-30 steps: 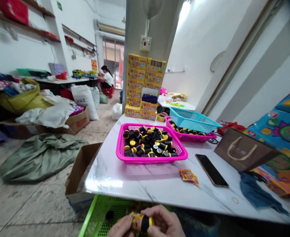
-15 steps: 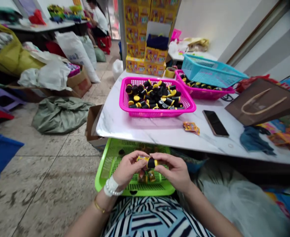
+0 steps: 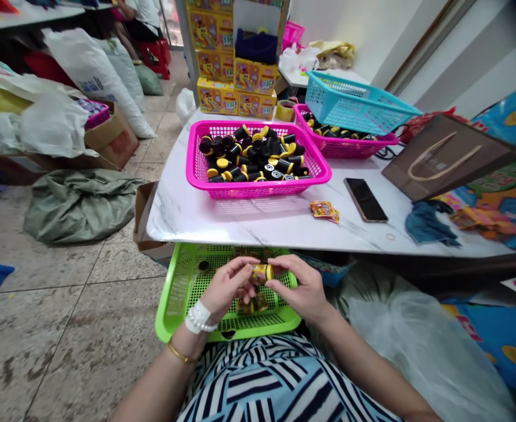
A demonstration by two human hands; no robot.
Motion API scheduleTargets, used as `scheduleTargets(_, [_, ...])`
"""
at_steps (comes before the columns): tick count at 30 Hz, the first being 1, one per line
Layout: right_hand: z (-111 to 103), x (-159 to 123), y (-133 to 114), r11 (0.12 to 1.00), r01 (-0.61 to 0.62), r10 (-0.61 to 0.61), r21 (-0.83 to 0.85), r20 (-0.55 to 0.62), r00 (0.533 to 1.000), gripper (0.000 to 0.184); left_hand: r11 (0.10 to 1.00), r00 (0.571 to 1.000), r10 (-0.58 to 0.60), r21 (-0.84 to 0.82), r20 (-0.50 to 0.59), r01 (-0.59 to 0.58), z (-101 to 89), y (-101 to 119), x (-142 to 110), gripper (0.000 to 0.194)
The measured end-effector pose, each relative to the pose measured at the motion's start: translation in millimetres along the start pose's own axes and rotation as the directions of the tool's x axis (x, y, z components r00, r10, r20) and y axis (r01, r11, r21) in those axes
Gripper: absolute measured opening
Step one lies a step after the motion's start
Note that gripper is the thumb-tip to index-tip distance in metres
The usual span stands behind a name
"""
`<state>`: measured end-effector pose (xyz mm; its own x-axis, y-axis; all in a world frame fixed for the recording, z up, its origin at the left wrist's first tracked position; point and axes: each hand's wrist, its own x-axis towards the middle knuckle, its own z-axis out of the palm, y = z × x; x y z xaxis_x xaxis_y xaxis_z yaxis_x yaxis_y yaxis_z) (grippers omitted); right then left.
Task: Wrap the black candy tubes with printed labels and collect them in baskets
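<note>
Between my two hands is a small canister (image 3: pixel 262 274), lying sideways, with a colourful yellow printed label round its body and a yellow rim at its right end. My left hand (image 3: pixel 228 288) is closed on its left end, thumb on top. The fingers and thumb of my right hand (image 3: pixel 300 286) pinch the right end. Below both hands is a green basket (image 3: pixel 165 319). Inside it lie several labelled canisters (image 3: pixel 261 301), partly covered by my hands, and one dark canister (image 3: pixel 204 266). On the table, a pink basket (image 3: pixel 258 189) is filled with black canisters with yellow lids (image 3: pixel 258 155).
On the white table (image 3: pixel 240 225) lie small printed packets (image 3: pixel 324 211), a phone (image 3: pixel 365 200) and a brown paper bag (image 3: pixel 442 158). A blue basket (image 3: pixel 358 105) rests on another pink basket (image 3: pixel 349 149). Yellow boxes (image 3: pixel 216 97) are stacked behind. Sacks (image 3: pixel 95 76) stand on the floor at left.
The printed label now covers the canister's black body, which showed half a second ago. Both hands still hold it. The view has shifted, so the table appears higher and further left.
</note>
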<state>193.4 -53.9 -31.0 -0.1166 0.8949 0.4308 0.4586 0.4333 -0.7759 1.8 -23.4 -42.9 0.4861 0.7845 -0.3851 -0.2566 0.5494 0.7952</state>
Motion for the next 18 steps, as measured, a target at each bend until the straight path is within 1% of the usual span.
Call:
scheduleTargets(1, [-0.2, -0.1, 2.5, 1.0, 0.017, -0.017, 0.007, 0.008, 1.0, 0.029, 1.0, 1.0, -0.012, 0.018, -0.002, 0.012, -2.8, 0.3, -0.1, 0.043])
scheduleTargets(3, [2.7, -2.1, 7.7, 0.998, 0.026, -0.027, 0.053, 0.009, 1.0, 0.023, 0.996, 1.0, 0.016, 0.091, -0.019, -0.014, -5.1, -0.5, -0.7, 0.039])
scheduleTargets(4, [5.7, -3.8, 10.2, 0.996, 0.001, -0.001, 0.093, -0.004, 1.0, 0.021, 0.987, 0.998, 0.049, 0.151, -0.026, -0.045, -4.6, -1.5, -1.0, 0.038])
scheduleTargets(5, [9.4, -5.7, 12.4, 0.988, -0.049, 0.052, 0.147, -0.018, 0.998, 0.02, 0.971, 0.995, 0.095, 0.222, -0.033, -0.085, -3.2, -2.7, -1.1, 0.037])
scheduleTargets(6, [13.3, -7.6, 14.3, 0.969, -0.121, 0.13, 0.216, -0.028, 0.991, 0.02, 0.947, 0.988, 0.15, 0.293, -0.04, -0.132, -1.2, -4.2, -1.2, 0.035])
scheduleTargets(7, [16.9, -9.4, 15.9, 0.933, -0.206, 0.223, 0.296, -0.026, 0.974, 0.02, 0.916, 0.977, 0.209, 0.358, -0.045, -0.18, 0.8, -5.6, -1.2, 0.033])
scheduleTargets(8, [20.0, -10.8, 17.2, 0.877, -0.294, 0.321, 0.38, -0.008, 0.947, 0.021, 0.882, 0.963, 0.267, 0.413, -0.043, -0.226, 2.5, -6.9, -1.0, 0.031])
scheduleTargets(10, [23.3, -12.6, 19.0, 0.726, -0.45, 0.485, 0.521, 0.077, 0.871, 0.024, 0.826, 0.934, 0.357, 0.474, -0.024, -0.304, 3.9, -8.9, -0.2, 0.027])
scheduleTargets(11, [23.3, -13.0, 19.6, 0.648, -0.505, 0.533, 0.57, 0.134, 0.835, 0.025, 0.818, 0.932, 0.364, 0.48, -0.003, -0.318, 3.5, -9.4, 0.7, 0.027])
scheduleTargets(12, [22.5, -13.1, 20.1, 0.579, -0.545, 0.558, 0.606, 0.192, 0.807, 0.026, 0.829, 0.941, 0.337, 0.467, 0.024, -0.308, 2.7, -9.7, 1.9, 0.028])
scheduleTargets(13, [20.9, -13.1, 20.6, 0.526, -0.569, 0.564, 0.633, 0.242, 0.79, 0.026, 0.855, 0.957, 0.285, 0.439, 0.05, -0.278, 1.9, -9.8, 3.5, 0.029])
scheduleTargets(14, [19.0, -12.9, 21.2, 0.488, -0.578, 0.555, 0.654, 0.279, 0.784, 0.026, 0.888, 0.972, 0.227, 0.397, 0.065, -0.234, 1.2, -9.8, 5.4, 0.031])
scheduleTargets(16, [15.3, -12.3, 22.6, 0.446, -0.569, 0.52, 0.691, 0.318, 0.793, 0.031, 0.946, 0.99, 0.131, 0.292, 0.05, -0.14, 1.4, -10.0, 9.5, 0.034])
scheduleTargets(18, [13.5, -11.7, 24.5, 0.431, -0.555, 0.484, 0.711, 0.338, 0.808, 0.04, 0.98, 0.997, 0.082, 0.185, -0.013, -0.078, 3.9, -11.1, 12.7, 0.035])
